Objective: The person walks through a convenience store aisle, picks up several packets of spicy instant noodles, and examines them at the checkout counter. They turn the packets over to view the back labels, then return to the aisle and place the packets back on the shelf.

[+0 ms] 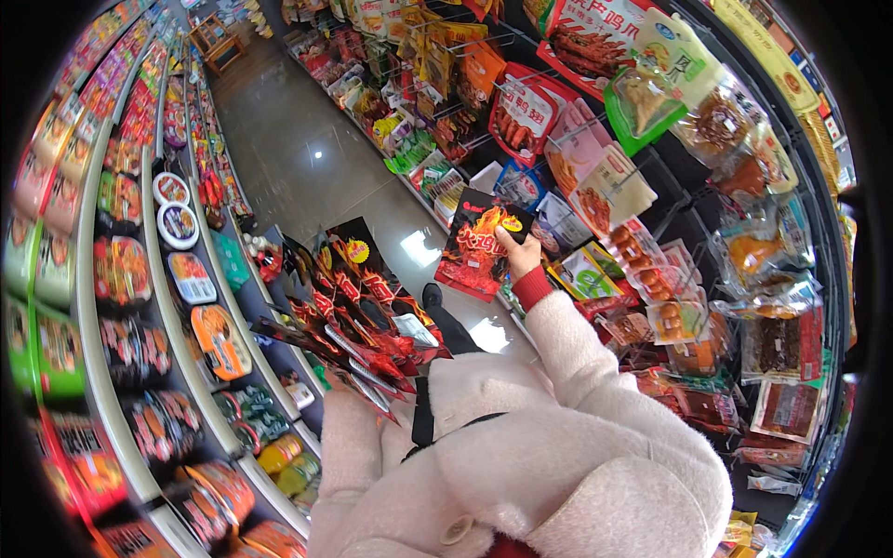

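Observation:
My right hand point(520, 251) pinches the upper right side of a black and red snack packet point(478, 244) with flame artwork, thumb on its printed face. This packet is over the aisle, beside the lower hooks of the right-hand rack. Several matching black and red packets point(356, 279) fan out in a bundle at my left side, in front of my left sleeve point(351, 432). Their edges overlap, and some show silvery backs. My left hand lies mostly hidden behind this bundle, which it supports near the lower edges.
On the right stands a hook rack point(673, 181) hung with bagged snacks, including a green-edged bag point(645, 104). Shelves point(91, 335) with noodle tubs and bowls run along the left. A tiled aisle floor point(314, 153) leads to a wooden chair point(215, 43).

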`<move>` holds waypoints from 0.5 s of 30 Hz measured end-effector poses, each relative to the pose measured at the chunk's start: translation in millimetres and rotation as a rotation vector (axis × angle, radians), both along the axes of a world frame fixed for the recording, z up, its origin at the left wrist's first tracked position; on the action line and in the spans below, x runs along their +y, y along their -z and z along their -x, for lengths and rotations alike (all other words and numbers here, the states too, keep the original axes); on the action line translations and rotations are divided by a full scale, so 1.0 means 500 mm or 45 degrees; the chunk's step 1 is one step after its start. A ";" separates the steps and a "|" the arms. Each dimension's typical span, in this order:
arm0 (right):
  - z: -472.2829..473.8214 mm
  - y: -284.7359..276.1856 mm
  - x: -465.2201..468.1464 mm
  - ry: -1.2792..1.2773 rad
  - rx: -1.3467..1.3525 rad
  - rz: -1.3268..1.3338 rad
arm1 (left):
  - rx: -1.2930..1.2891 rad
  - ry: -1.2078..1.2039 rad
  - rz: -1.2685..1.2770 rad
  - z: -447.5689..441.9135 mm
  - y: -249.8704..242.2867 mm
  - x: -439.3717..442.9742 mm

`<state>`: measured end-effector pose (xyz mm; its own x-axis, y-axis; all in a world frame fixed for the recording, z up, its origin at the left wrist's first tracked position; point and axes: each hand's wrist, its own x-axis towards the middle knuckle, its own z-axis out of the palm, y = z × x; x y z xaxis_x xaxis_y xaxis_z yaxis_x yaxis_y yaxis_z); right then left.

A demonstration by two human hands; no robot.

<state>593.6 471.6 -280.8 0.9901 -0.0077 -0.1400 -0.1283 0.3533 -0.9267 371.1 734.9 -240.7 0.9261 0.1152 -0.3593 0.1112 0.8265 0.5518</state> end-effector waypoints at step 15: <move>-0.305 0.219 0.158 0.128 0.253 0.535 | 0.122 0.282 -0.047 -0.466 0.011 0.237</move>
<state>745.9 550.3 -390.1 0.9359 -0.1987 -0.2907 -0.3017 -0.0269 -0.9530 604.0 853.6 -246.4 0.8922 -0.0721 -0.4458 0.3407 0.7555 0.5596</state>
